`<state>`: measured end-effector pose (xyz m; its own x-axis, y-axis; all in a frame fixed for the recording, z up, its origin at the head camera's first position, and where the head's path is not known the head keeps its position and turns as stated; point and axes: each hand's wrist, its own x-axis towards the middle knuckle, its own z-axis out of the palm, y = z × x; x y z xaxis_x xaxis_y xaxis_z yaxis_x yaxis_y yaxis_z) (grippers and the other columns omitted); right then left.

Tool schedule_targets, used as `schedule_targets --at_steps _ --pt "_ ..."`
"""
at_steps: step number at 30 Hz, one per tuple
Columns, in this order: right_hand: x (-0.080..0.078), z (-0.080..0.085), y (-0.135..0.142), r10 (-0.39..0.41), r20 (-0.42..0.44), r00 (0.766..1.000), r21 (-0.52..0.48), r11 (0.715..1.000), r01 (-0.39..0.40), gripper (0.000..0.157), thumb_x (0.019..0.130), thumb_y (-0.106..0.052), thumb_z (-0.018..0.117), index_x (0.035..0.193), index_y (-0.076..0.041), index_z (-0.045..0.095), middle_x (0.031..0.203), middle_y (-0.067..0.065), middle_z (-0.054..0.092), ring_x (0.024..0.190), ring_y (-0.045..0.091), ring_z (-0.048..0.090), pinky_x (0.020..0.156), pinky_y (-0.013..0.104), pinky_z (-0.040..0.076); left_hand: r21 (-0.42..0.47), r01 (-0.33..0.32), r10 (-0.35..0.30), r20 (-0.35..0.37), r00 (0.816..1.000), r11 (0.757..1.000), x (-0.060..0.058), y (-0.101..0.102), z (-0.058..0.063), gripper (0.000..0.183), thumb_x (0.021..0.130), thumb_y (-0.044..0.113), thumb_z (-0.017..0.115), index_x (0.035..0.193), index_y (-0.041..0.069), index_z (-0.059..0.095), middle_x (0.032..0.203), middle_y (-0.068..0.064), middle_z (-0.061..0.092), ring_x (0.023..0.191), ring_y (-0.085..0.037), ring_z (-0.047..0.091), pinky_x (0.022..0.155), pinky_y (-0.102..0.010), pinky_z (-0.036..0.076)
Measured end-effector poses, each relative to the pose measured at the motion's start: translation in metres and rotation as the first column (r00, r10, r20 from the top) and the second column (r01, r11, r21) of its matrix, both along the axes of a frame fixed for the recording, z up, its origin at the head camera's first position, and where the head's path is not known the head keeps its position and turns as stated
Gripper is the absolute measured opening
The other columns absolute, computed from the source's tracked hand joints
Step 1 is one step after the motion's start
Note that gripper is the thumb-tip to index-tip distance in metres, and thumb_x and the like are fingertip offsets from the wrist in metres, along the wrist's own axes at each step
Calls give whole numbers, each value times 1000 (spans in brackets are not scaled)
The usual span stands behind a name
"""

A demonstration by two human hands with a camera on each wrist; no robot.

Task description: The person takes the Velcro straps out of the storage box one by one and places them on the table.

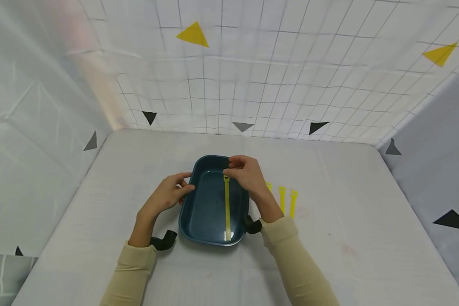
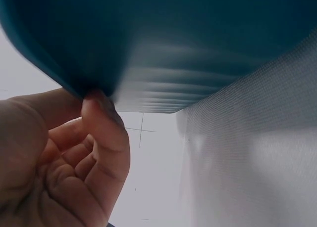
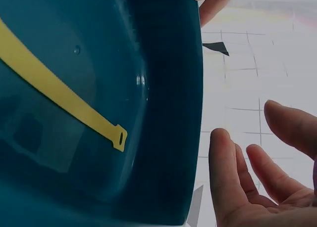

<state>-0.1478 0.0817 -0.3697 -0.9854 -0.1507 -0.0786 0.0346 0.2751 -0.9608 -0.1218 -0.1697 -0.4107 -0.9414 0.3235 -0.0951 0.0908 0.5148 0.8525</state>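
A dark teal tray [image 1: 204, 204] stands on the white-covered table in front of me. My left hand [image 1: 165, 193] pinches its left rim, and the left wrist view shows the thumb and forefinger [image 2: 101, 120] at the edge. Inside the tray, along its right side, lies a yellow hook-and-loop cable tie [image 1: 227, 208] with its slotted head toward the far end. My right hand [image 1: 248, 175] is over the far right corner of the tray in the head view. Seen from the right wrist, its fingers [image 3: 225, 172] are spread from the thumb, with nothing between them.
Several more yellow cable ties [image 1: 293, 204] lie on the table right of the tray, partly behind my right forearm. Black wrist cameras [image 1: 164, 241] sit at both cuffs. A white gridded sheet [image 1: 267, 85] with coloured triangles hangs behind the table.
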Motion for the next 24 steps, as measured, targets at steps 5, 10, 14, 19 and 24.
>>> schedule_targets --at_steps 5,10,14,19,24 --pt "-4 -4 -7 -8 28 1000 -28 1000 9 44 88 -3 71 129 8 58 110 19 58 96 32 63 88 46 51 0 2 -2 2 1000 1000 -1 0 0 52 99 16 62 144 -5 45 87 -11 63 57 -20 59 54 -34 47" --pt "-8 -9 -14 -18 44 999 -41 999 20 43 88 0 70 128 10 58 106 18 57 90 32 63 86 44 53 1 2 -2 2 1000 1000 -1 0 1 52 99 16 62 144 -5 45 86 -11 62 57 -20 59 54 -34 48" --pt "-10 -12 -17 -24 64 998 -40 999 26 42 89 2 69 128 10 57 105 17 55 91 32 62 85 41 54 -2 9 -9 -6 1000 1000 -1 0 1 52 99 16 62 144 -6 45 86 -11 63 57 -20 60 54 -35 48" --pt "-13 -16 -21 -49 99 994 -24 998 51 43 88 3 68 129 9 56 105 17 54 90 30 62 84 40 54 -6 9 -9 -5 1000 1000 -1 0 1 52 100 16 62 144 -6 45 87 -11 63 57 -20 60 55 -35 48" --pt "-15 -20 -25 -49 150 987 36 998 44 50 90 0 68 136 8 52 115 20 55 91 32 63 84 40 53 -6 5 -6 -4 1000 1000 -1 0 0 52 100 16 62 144 -5 45 87 -11 63 57 -20 60 55 -35 48"
